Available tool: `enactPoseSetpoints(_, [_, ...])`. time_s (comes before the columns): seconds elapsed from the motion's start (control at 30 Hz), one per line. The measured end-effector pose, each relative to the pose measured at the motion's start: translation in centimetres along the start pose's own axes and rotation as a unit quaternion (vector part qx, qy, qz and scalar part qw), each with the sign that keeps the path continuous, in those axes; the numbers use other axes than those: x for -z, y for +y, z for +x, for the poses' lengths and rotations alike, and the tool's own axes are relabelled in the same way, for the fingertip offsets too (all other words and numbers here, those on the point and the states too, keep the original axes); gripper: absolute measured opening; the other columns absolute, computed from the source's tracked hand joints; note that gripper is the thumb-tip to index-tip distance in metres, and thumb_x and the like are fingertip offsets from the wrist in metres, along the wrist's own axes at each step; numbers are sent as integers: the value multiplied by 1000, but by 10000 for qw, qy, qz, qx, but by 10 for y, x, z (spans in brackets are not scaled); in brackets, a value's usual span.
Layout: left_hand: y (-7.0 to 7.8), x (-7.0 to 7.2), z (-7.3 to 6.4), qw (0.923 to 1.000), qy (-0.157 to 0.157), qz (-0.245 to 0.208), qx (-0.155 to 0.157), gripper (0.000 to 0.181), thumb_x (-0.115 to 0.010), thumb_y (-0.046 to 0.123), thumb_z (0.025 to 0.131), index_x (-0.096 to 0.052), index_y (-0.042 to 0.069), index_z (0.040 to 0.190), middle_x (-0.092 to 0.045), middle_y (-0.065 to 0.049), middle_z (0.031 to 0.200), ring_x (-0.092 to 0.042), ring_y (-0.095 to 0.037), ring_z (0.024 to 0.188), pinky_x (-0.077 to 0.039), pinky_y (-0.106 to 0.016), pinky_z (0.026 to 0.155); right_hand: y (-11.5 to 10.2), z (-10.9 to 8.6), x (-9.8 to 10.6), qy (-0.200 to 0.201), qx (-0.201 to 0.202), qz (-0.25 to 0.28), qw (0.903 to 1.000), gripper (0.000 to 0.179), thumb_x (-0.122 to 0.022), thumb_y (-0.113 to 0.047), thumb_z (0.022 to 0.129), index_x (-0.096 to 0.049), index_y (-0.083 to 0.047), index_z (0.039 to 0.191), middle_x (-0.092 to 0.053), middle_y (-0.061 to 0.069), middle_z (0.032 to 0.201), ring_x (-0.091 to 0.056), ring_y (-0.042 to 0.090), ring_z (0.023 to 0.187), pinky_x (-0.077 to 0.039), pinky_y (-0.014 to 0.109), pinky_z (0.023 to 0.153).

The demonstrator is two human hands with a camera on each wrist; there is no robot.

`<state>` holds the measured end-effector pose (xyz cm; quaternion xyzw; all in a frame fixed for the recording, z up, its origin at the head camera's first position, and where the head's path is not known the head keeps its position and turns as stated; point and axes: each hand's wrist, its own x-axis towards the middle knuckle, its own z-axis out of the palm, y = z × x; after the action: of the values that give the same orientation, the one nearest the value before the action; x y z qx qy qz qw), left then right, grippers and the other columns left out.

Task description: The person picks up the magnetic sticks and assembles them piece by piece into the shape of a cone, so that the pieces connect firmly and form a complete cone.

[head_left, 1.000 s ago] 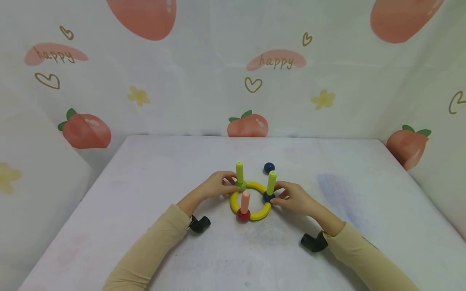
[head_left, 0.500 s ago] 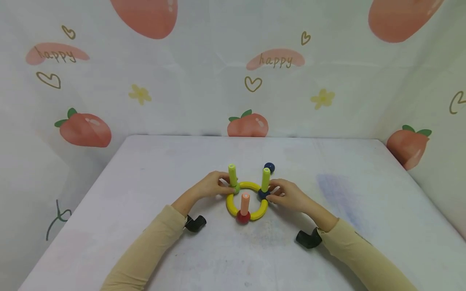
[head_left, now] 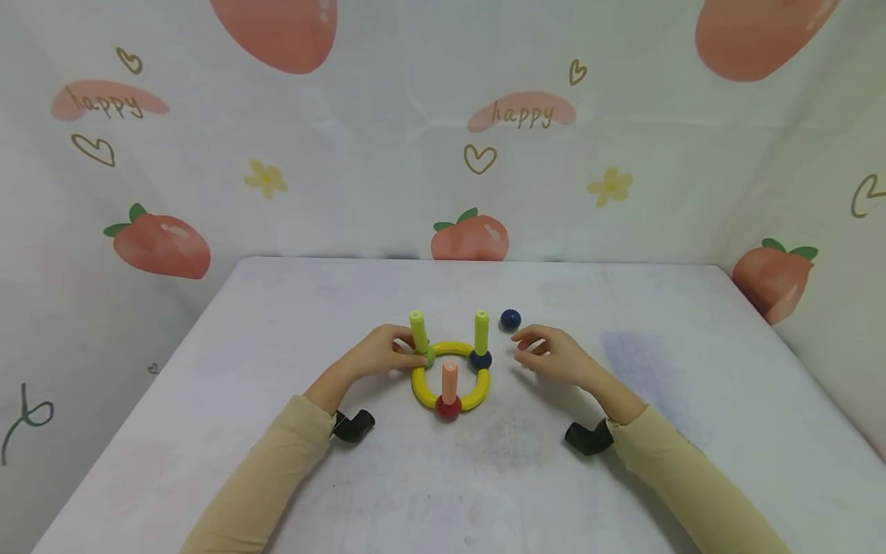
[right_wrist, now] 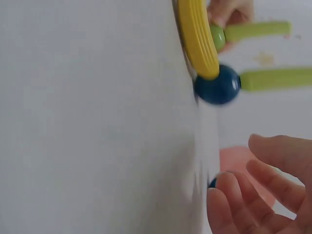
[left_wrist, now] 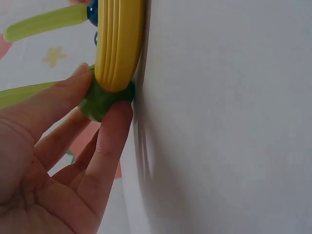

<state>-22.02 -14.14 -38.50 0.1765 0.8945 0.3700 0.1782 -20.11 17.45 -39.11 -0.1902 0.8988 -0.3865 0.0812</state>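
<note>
Yellow curved pieces (head_left: pixel 453 348) join a green ball (head_left: pixel 430 355), a dark blue ball (head_left: pixel 481 360) and a red ball (head_left: pixel 448 408) into a ring lying on the table. Light green rods (head_left: pixel 481 332) stand up from the green and blue balls, and a pink rod (head_left: pixel 450 382) from the red one. My left hand (head_left: pixel 381 351) pinches the green ball (left_wrist: pixel 97 102) between thumb and fingers. Apart from the ring, to its right, my right hand (head_left: pixel 559 355) holds nothing, its fingers loosely bent. A loose dark blue ball (head_left: pixel 511 320) lies just beyond its fingertips.
The white table (head_left: pixel 332 492) runs back to a cloth (head_left: pixel 374 154) printed with peaches, hearts and flowers. A black fitting sits at each wrist, one on the left (head_left: pixel 354 426) and one on the right (head_left: pixel 588 438).
The ring has slid left along the table with my left hand on it. My right hand has let go of the ring's blue ball and now stands apart from it.
</note>
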Motion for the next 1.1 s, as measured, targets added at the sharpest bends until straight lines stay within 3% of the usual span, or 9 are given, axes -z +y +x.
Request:
enactPoseSetpoints(0.2, [-7, 7, -5, 9999, 158, -41, 30, 30, -72, 24, 81, -66, 10, 106, -64, -13, 109, -62, -16, 80, -47, -24, 61, 12, 9, 10, 394, -630, 734, 9945, 39, -62, -17, 88, -53, 1, 122, -58, 24, 114, -65, 25, 91, -53, 25, 71])
enactPoseSetpoints(0.4, [-10, 9, -7, 9997, 203, -99, -37, 30, -73, 24, 80, -66, 8, 105, -64, -15, 109, -60, -15, 75, -45, -24, 59, 17, 21, 14, 371, -1121, 1395, 9832, 50, -60, -19, 91, -43, 0, 133, -46, 26, 133, -57, 35, 111, -54, 28, 81])
enactPoseSetpoints(0.6, [-9, 9, -8, 9997, 192, -102, 58, 28, -73, 24, 80, -67, 10, 104, -64, -13, 108, -57, -16, 74, -44, -25, 60, 17, 34, 11, 143, -1244, 1285, 9838, 60, -61, -23, 90, -34, -8, 142, -32, 24, 145, -48, 41, 123, -53, 30, 85])
enactPoseSetpoints(0.77, [-7, 9, -8, 9997, 220, -103, 81, 28, -73, 24, 80, -67, 9, 103, -65, -13, 106, -56, -15, 73, -43, -25, 57, 15, 40, 8, 58, -1276, 1213, 9844, 60, -61, -25, 90, -34, -13, 143, -31, 20, 148, -49, 39, 123, -53, 28, 83])
enactPoseSetpoints(1.1, [-7, 8, -8, 9995, 152, -210, 169, 28, -73, 24, 80, -67, 11, 104, -64, -12, 107, -56, -15, 73, -44, -25, 60, 12, 46, 3, -25, -1306, 951, 9869, 55, -62, -24, 90, -41, -11, 139, -40, 21, 140, -61, 25, 98, -51, 24, 74])
